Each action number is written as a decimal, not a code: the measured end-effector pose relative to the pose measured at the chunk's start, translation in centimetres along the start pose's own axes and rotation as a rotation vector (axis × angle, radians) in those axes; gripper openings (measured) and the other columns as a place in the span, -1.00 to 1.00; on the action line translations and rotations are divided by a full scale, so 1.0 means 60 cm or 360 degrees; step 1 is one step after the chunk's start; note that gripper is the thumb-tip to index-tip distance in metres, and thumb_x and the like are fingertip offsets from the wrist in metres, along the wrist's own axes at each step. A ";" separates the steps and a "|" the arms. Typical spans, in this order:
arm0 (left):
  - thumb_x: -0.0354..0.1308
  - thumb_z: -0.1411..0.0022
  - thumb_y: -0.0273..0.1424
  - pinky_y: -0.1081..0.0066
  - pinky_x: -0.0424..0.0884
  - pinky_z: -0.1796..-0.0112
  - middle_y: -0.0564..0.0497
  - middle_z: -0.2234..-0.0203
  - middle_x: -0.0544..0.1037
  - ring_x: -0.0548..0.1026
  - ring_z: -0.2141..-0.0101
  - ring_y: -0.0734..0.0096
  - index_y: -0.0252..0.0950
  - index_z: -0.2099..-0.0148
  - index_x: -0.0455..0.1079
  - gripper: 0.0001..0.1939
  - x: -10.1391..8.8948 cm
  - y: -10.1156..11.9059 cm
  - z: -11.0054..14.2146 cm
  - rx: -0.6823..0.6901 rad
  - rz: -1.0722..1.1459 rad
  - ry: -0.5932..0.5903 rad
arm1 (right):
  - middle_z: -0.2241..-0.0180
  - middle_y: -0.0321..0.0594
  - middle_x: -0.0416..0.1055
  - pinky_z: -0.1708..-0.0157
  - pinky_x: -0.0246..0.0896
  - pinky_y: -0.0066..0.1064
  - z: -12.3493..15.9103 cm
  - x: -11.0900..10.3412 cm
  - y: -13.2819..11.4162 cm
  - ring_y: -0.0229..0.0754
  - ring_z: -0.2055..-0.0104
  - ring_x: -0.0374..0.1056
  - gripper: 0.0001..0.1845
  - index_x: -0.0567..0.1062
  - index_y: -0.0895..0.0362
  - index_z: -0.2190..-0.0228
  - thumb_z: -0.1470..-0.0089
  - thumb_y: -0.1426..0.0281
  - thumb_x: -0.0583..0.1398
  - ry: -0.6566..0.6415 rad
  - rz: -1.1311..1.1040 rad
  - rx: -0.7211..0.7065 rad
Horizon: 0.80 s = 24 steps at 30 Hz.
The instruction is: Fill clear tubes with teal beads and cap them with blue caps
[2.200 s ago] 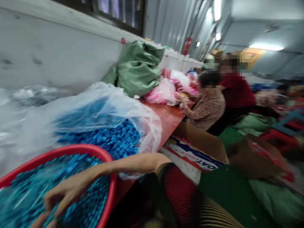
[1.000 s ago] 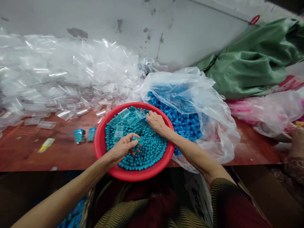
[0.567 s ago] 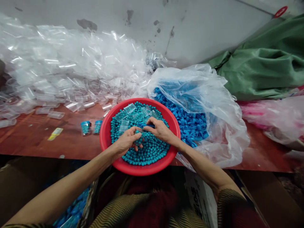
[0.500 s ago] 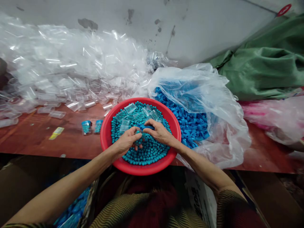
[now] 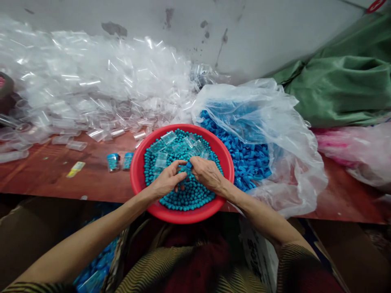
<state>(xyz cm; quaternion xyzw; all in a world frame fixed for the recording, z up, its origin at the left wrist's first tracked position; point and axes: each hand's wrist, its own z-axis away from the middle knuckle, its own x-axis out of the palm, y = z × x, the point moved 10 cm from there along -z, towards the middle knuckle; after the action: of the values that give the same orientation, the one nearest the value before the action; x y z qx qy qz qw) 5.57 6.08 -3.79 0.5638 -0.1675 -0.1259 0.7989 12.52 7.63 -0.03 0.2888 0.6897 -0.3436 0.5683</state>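
Observation:
Over a red basin [image 5: 226,171] of turquoise beads [image 5: 189,201], my two hands meet. My left hand [image 5: 168,179] is closed round a small clear plastic cup [image 5: 183,170], mostly hidden by the fingers. Pinched in my right hand [image 5: 207,173] is a blue plastic cap [image 5: 189,165], at the mouth of the cup; whether it is seated I cannot tell. Several clear empty cups [image 5: 161,159] lie on the beads. Left of the basin stand two capped cups of beads [image 5: 113,162], one close to the rim.
A heap of clear plastic cups [image 5: 91,81] covers the table's back left. Right of the basin, a clear bag [image 5: 293,171] holds blue caps [image 5: 249,160]. Behind are a green sack [image 5: 342,89] and a pink-filled bag [image 5: 351,150]. A yellow label [image 5: 75,169] lies on the red table [image 5: 100,183].
The view has swung from the right side of the room to the basin. My right hand has moved from the basin's far right to my left hand, bringing a blue cap to the cup.

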 end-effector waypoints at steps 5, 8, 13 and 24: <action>0.23 -0.06 -0.30 0.57 0.19 0.70 0.14 0.50 0.41 0.35 0.68 0.62 -0.33 -0.05 0.16 -0.47 0.000 0.002 0.000 0.0006 0.0046 -0.0003 | 0.35 -0.12 0.39 0.35 0.08 -0.43 0.003 0.003 -0.009 -0.19 0.31 0.27 -0.78 0.36 0.21 0.28 -0.15 0.57 -0.06 -0.0032 -0.0179 -0.0130; 0.23 -0.07 -0.29 0.58 0.18 0.69 0.12 0.52 0.43 0.34 0.69 0.64 -0.34 0.03 0.25 -0.55 -0.002 0.001 0.002 -0.0015 0.0089 -0.0013 | 0.34 -0.13 0.39 0.30 0.11 -0.43 0.009 -0.003 -0.007 -0.21 0.30 0.28 -0.85 0.35 0.19 0.31 -0.13 0.54 -0.01 -0.0004 -0.0421 -0.0164; 0.22 -0.08 -0.25 0.59 0.19 0.68 0.10 0.47 0.45 0.41 0.64 0.59 -0.32 -0.02 0.21 -0.50 -0.002 0.002 0.006 -0.0012 0.0166 -0.0012 | 0.46 -0.29 0.35 0.38 0.11 -0.47 0.008 -0.002 0.028 -0.27 0.42 0.27 -0.86 0.32 0.15 0.35 -0.05 0.55 0.01 -0.0006 -0.0815 0.0127; 0.19 -0.08 -0.33 0.57 0.17 0.69 0.17 0.56 0.35 0.34 0.69 0.62 -0.31 -0.02 0.24 -0.56 -0.006 -0.004 0.006 -0.0011 0.0009 0.0027 | 0.13 -0.11 0.48 0.10 0.23 -0.35 0.014 -0.041 -0.025 -0.20 0.10 0.38 -0.65 0.44 0.16 0.10 -0.17 0.49 -0.05 0.0155 -0.1060 -0.0076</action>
<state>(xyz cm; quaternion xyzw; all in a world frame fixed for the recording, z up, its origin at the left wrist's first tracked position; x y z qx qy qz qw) 5.11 5.82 -3.96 0.5617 -0.1619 -0.1195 0.8025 12.30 6.04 2.52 0.0503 0.7804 -0.4798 0.3978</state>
